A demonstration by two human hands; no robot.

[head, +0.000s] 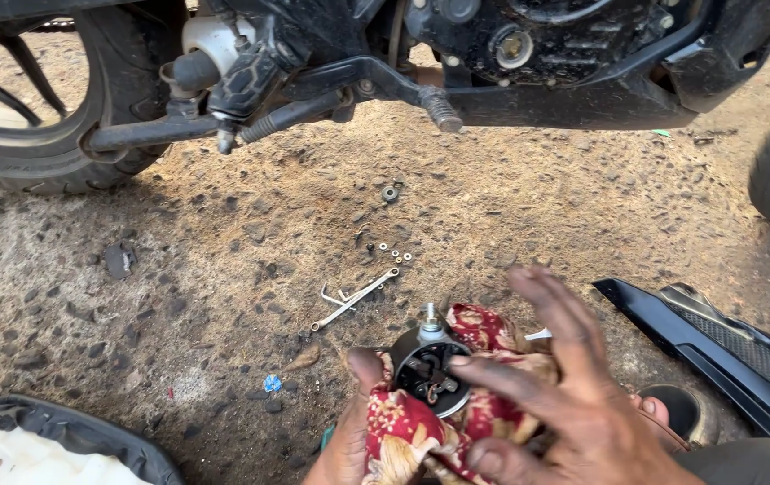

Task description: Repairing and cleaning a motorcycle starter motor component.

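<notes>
Your left hand [349,440] sits low at the frame bottom, thumb up, wrapped under a red floral rag [457,422] and gripping it together with a round black motor part [430,370] that rests in the cloth; the part's open face points up at you, small metal bits show inside it, and a silver stud sticks out of its top edge. Your right hand [573,395] is spread wide over the rag, holding nothing, fingers splayed, index fingertip touching the part's right rim. Part and rag are held just above the dirt ground [223,269], bottom centre of view. On the ground just beyond the part lie a thin spanner [353,299] and a bent hex key [335,295], touching or crossing each other. A little further out sit 4 or so small washers [394,251], and beyond them 1 nut [390,192]. Motorcycle [528,54] fills the top, rear wheel [44,108] at left, footpeg [439,110] hanging down centre. Black plastic panel [717,346] lies on the ground at right, near your right hand. Seat [52,449] with pale underside at bottom left corner. Blue scrap [272,383] on the dirt left of your left hand
</notes>
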